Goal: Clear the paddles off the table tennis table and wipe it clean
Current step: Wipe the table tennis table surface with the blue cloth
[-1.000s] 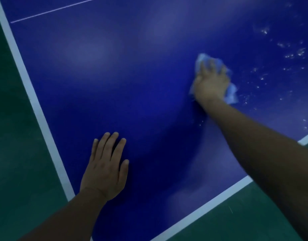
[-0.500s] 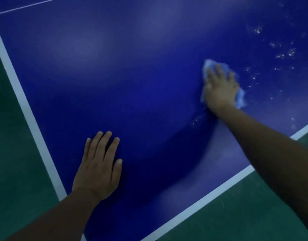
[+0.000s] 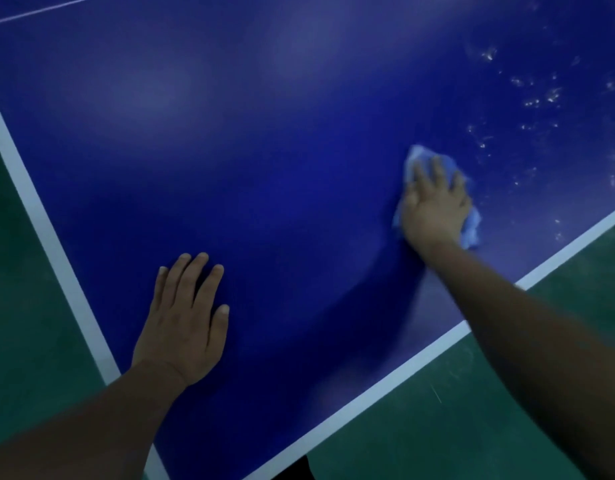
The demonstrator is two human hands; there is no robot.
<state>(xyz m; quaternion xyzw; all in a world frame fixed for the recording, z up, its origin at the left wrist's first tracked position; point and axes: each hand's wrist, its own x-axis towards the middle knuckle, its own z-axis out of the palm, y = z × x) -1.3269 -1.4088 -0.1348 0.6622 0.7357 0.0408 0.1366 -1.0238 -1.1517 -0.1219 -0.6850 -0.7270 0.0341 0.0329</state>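
Observation:
The blue table tennis table [image 3: 282, 168] fills the view, one white-edged corner pointing toward me. My right hand [image 3: 434, 206] presses flat, fingers straight, on a crumpled light-blue cloth [image 3: 470, 225] near the table's right edge. The cloth shows beyond the fingertips and at the right of the palm. My left hand [image 3: 185, 320] rests palm-down with straight fingers on the bare surface near the left edge. No paddle is in view.
Pale specks and smears [image 3: 541, 98] dot the table to the upper right of the cloth. White edge lines [image 3: 46, 230] border the table, and a thin white centre line crosses the top left. Green floor [image 3: 472, 410] lies below both edges.
My right hand has slid the cloth toward me and toward the right edge line. The left hand has stayed planted on the table.

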